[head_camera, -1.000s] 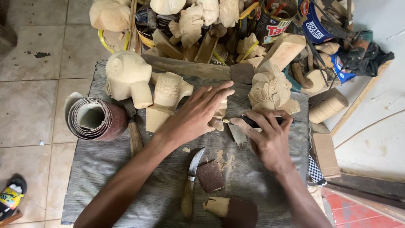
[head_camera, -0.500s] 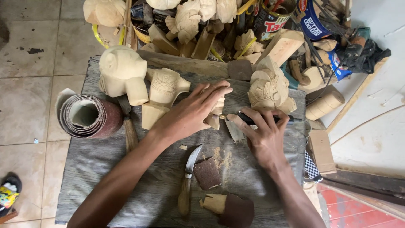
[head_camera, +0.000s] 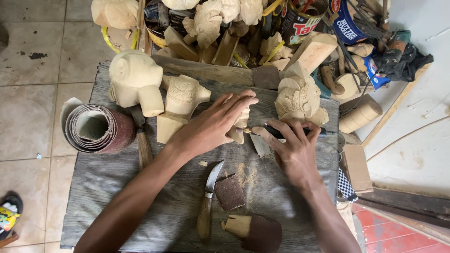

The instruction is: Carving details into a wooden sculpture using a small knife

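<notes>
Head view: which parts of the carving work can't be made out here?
- Small wooden piece: mostly covered by the left hand; its shape is unclear.
- Rotary tool: its tip is too small to tell whether it touches the wood; the right hand wraps its body.
- Dark sandpaper block: cut off by the bottom edge.

The left hand point(head_camera: 213, 126) covers most of the small wooden carving point(head_camera: 240, 125). The right hand point(head_camera: 293, 150) hides the rotary tool's point(head_camera: 300, 132) middle. Both forearms leave the bottom edge.
</notes>
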